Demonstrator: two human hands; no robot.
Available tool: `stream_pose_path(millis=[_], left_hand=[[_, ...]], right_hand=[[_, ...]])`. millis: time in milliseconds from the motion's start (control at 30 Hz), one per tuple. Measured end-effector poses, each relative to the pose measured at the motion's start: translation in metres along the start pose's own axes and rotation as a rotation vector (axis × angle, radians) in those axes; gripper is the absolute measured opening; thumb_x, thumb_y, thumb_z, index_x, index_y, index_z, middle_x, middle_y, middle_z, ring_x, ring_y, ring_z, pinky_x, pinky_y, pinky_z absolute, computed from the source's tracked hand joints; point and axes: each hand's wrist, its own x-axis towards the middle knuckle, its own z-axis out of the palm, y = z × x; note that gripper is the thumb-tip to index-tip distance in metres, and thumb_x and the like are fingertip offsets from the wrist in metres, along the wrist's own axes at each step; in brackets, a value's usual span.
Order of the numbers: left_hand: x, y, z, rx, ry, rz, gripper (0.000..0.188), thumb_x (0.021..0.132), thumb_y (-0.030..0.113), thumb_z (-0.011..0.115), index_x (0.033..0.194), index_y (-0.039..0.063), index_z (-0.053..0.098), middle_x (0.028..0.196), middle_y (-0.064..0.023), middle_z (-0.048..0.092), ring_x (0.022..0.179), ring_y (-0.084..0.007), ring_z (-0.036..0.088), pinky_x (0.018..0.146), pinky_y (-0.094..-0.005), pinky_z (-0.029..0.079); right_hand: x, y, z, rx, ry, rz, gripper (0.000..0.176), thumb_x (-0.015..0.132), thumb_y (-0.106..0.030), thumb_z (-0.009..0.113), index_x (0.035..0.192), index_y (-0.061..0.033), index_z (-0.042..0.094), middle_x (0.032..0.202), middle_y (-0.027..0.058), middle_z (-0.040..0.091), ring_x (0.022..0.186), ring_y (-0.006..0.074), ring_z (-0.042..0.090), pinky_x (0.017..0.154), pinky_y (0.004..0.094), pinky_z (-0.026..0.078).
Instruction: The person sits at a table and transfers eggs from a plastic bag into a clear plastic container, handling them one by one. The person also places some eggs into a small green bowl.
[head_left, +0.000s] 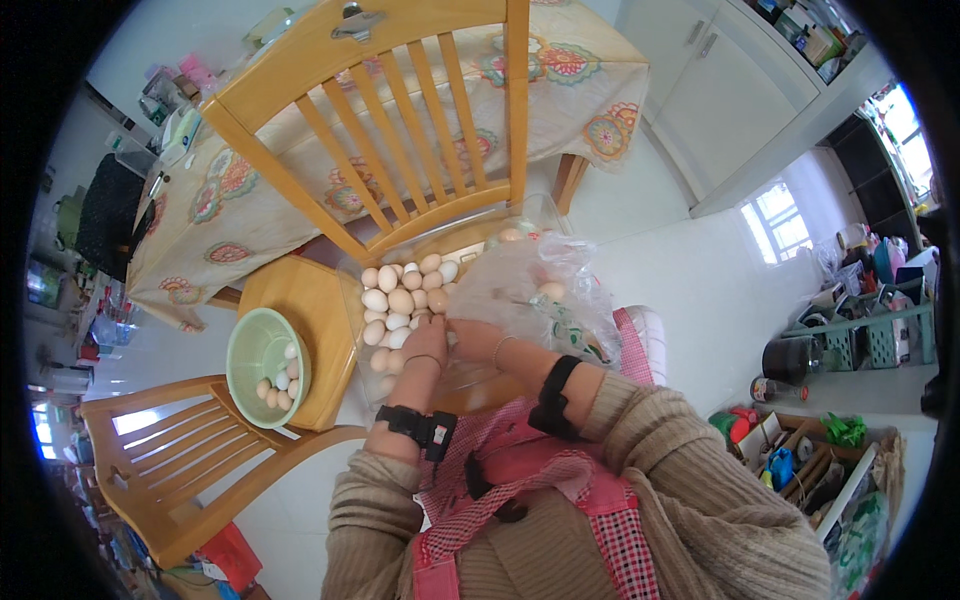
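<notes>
My left hand (426, 341) is over the right part of a group of white and brown eggs (400, 301), its fingers close to my right hand (469, 337). The eggs lie in a clear plastic tray (358, 330) on a wooden chair seat. My right hand is beside a translucent plastic bag (517, 277) with green print, and the bag's edge lies by its fingers. An egg (552, 291) shows through the bag. What either hand holds is hidden. To the left, a green plastic bowl (238, 352) holds several more eggs (282, 379).
The bowl stands on a second wooden chair (300, 300). The nearer chair's slatted back (420, 127) rises beyond the tray, in front of a table with a flowered cloth (247, 202). At right are a green plastic basket (862, 322) and a box of odds and ends (802, 457).
</notes>
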Motion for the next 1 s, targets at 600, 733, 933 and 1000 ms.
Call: stream_pose_path(millis=[600, 733, 933, 1000], left_hand=[[-0.058, 0.052, -0.098, -0.681, 0.588, 0.284, 0.019, 0.082, 0.013, 0.061, 0.099, 0.007, 0.057, 0.088, -0.0106, 0.06, 0.078, -0.0269, 0.058, 0.07, -0.0365, 0.048], [-0.045, 0.108, -0.087, -0.45, 0.458, 0.667, 0.017, 0.086, 0.019, 0.055, 0.097, 0.007, 0.058, 0.09, -0.0139, 0.062, 0.085, -0.0338, 0.057, 0.075, -0.0405, 0.046], [0.01, 0.139, -0.005, -0.345, -0.067, 0.658, 0.021, 0.086, 0.014, 0.049, 0.102, 0.005, 0.059, 0.107, -0.0188, 0.06, 0.1, -0.0363, 0.056, 0.085, -0.0424, 0.044], [0.026, 0.149, 0.008, -0.323, -0.109, 0.601, 0.023, 0.085, 0.013, 0.048, 0.104, 0.005, 0.059, 0.109, -0.0192, 0.059, 0.102, -0.036, 0.056, 0.088, -0.0418, 0.044]], right_hand=[[-0.126, -0.028, -0.16, -0.178, 0.068, 0.157, 0.047, 0.081, -0.017, 0.059, 0.125, -0.0029, 0.048, 0.103, 0.0142, 0.061, 0.087, 0.0279, 0.061, 0.077, 0.0383, 0.048], [-0.131, -0.015, -0.136, -0.383, -0.107, 0.165, 0.04, 0.075, -0.032, 0.067, 0.101, -0.0019, 0.06, 0.099, 0.0211, 0.063, 0.093, 0.0356, 0.06, 0.083, 0.0426, 0.047], [-0.144, -0.02, -0.13, -0.459, -0.254, -0.018, 0.037, 0.073, -0.031, 0.069, 0.1, -0.0057, 0.062, 0.105, 0.0164, 0.063, 0.095, 0.0321, 0.061, 0.083, 0.042, 0.047], [-0.15, -0.023, -0.129, -0.463, -0.272, -0.018, 0.045, 0.073, -0.028, 0.069, 0.112, -0.0078, 0.056, 0.11, 0.0147, 0.06, 0.098, 0.0349, 0.058, 0.085, 0.0429, 0.047]])
